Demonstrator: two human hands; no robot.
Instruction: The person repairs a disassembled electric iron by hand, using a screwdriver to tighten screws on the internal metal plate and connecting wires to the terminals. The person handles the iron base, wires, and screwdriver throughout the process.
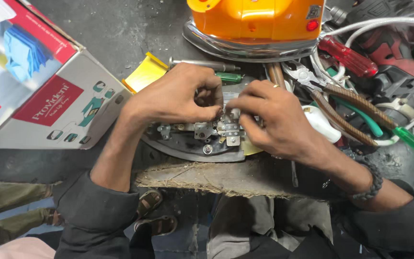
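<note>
A dark metal iron soleplate [188, 146] lies on the worn edge of the bench, with small metal brackets and a thermostat part [229, 128] fixed on top. My left hand [178, 96] pinches at that small metal part from the left. From the right, my right hand [274, 117] has its fingertips closed on the same part. Both hands meet over the middle of the soleplate. What lies between the fingertips is mostly hidden.
An orange iron body [255, 21] with a chrome rim stands just behind the hands. A red and white cardboard box [44, 96] is at the left. Pliers [341, 103], red and green screwdrivers [348, 56] and white cables crowd the right. A yellow card [144, 73] lies behind my left hand.
</note>
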